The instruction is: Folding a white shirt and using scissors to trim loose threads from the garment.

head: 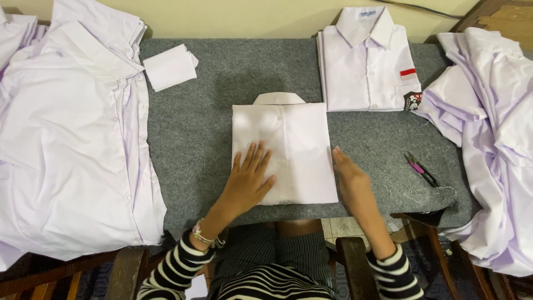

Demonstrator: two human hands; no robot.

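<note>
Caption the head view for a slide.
Left hand flat on a folded white shirt, right hand at its edge, on a grey felt table.

Looking steeply down from head height, facing forward across the grey felt table (211,111) toward the cream wall (250,16) along the top of the frame; sitting close, catching striped sleeves at the bottom edge.

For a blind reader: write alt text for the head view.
Left hand presses flat on a folded white shirt on a grey mat; right hand rests along its edge. More shirts lie around, snips to the right.
</note>
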